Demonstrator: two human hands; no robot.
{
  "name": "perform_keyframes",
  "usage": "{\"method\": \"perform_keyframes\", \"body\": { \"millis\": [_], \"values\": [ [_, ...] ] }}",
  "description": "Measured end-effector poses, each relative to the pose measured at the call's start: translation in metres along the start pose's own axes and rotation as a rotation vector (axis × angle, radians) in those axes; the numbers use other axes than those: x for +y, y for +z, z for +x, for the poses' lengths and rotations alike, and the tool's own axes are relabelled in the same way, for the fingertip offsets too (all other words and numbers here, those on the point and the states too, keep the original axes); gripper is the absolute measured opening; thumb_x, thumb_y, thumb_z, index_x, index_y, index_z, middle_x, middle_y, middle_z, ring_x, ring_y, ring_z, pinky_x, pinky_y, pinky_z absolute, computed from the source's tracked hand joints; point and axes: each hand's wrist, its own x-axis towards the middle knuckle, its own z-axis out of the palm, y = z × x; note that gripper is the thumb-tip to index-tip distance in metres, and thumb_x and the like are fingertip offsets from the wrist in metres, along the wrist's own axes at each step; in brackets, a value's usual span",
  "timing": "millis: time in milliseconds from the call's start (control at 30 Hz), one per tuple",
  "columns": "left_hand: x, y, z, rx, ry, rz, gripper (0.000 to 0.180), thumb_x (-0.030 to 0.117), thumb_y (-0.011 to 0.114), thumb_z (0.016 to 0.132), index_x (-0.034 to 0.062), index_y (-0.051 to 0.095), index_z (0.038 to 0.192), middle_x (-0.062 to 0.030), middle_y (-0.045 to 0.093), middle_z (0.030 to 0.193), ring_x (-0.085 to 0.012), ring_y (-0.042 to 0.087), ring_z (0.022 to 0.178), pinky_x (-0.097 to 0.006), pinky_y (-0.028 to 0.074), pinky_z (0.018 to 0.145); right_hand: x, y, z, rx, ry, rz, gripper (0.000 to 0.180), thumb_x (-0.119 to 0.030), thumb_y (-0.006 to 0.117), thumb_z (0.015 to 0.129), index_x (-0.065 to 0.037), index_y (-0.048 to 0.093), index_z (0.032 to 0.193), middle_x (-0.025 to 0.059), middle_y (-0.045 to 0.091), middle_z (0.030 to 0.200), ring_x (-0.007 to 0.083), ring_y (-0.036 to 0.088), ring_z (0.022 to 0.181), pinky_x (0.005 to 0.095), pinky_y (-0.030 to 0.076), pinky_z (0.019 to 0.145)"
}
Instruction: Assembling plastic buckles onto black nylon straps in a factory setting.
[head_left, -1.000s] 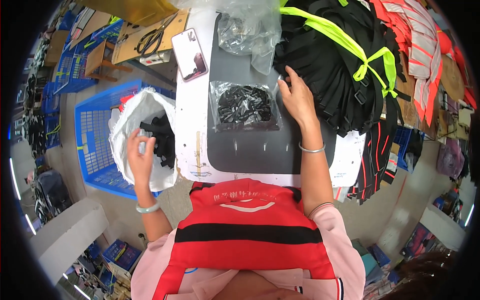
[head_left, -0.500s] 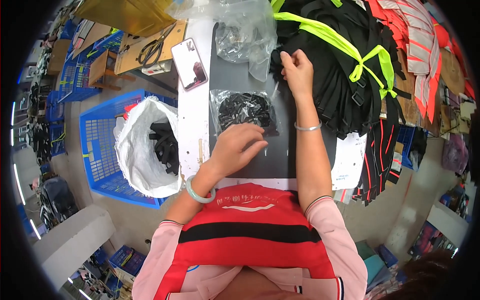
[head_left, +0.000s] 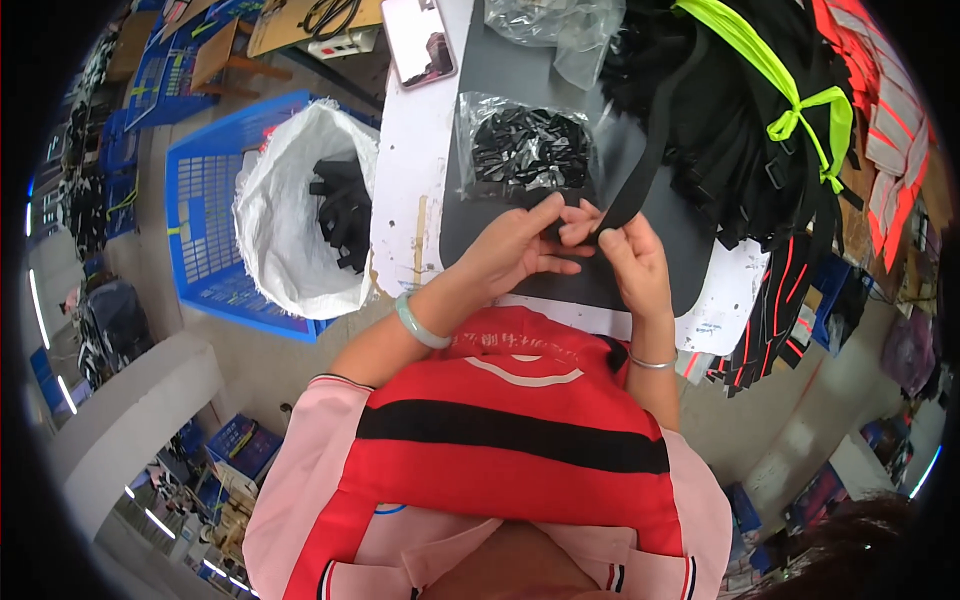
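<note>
Strap (head_left: 657,130) aslant; away and rightward

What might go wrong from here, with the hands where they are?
1. The black strap in the right hand runs up against the tied bundle of black straps, so a tug might snag or drag others.
2. The clear plastic bag of small black parts lies just beyond the left hand; a bump could shift it.
3. The phone sits near the table's left edge and might get knocked off.
</note>
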Motion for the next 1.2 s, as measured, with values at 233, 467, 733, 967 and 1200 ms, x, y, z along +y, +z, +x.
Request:
{"method": "perform_keyframes", "body": {
  "millis": [233,467,733,967,1200],
  "values": [
    [0.0,-0.054,-0.01,0.223,0.448,-0.468,0.02,0.021,0.047,0.097,0.002,0.05,0.102,-0.0073,0.058,0.079,-0.0236,0.06,0.082,-0.044,0.049,0.088,-0.014,-0.012,-0.017,-0.141,-0.169,0.191,0.026,-0.021,0.038,0.1,-0.004,0.052,0.087,0.0067,0.052,0.058,0.0212,0.057,0.064,0.0514,0.043,0.092],
    [0.035,-0.095,-0.052,0.345,0.759,-0.555,0.016,0.021,0.046,0.098,0.0051,0.05,0.096,0.0026,0.034,0.061,-0.0099,0.029,0.051,-0.026,0.028,0.05,-0.044,-0.045,-0.025,0.271,-0.176,0.61,0.034,-0.034,0.03,0.102,-0.008,0.053,0.1,-0.0017,0.04,0.06,0.0114,0.037,0.052,0.0319,0.04,0.061],
    [0.026,-0.048,-0.005,0.425,0.94,1.304,0.014,0.01,0.066,0.081,0.0017,0.064,0.092,-0.0101,0.063,0.078,-0.0225,0.059,0.066,-0.034,0.047,0.063,-0.044,-0.02,-0.019,0.462,0.085,-0.161,0.027,-0.025,0.039,0.101,-0.004,0.052,0.112,-0.002,0.039,0.054,0.0062,0.032,0.039,0.0211,0.029,0.037],
    [0.025,-0.041,0.028,0.433,0.75,1.847,0.019,0.004,0.065,0.071,0.0025,0.059,0.089,-0.0131,0.054,0.085,-0.0334,0.059,0.075,-0.04,0.05,0.065,-0.019,-0.006,-0.013,0.241,0.238,-0.455,0.014,-0.012,0.052,0.094,0.0,0.059,0.091,-0.0011,0.058,0.065,0.0032,0.046,0.053,0.0186,0.037,0.048],
    [0.03,-0.034,0.041,0.404,0.673,1.996,0.024,0.008,0.067,0.069,0.0014,0.052,0.087,-0.0156,0.053,0.084,-0.0336,0.06,0.074,-0.041,0.051,0.065,-0.006,-0.006,-0.001,0.149,0.131,-0.698,0.012,-0.011,0.055,0.09,0.0,0.059,0.091,0.0036,0.056,0.06,0.0085,0.051,0.054,0.0253,0.04,0.051]
  ]
}}
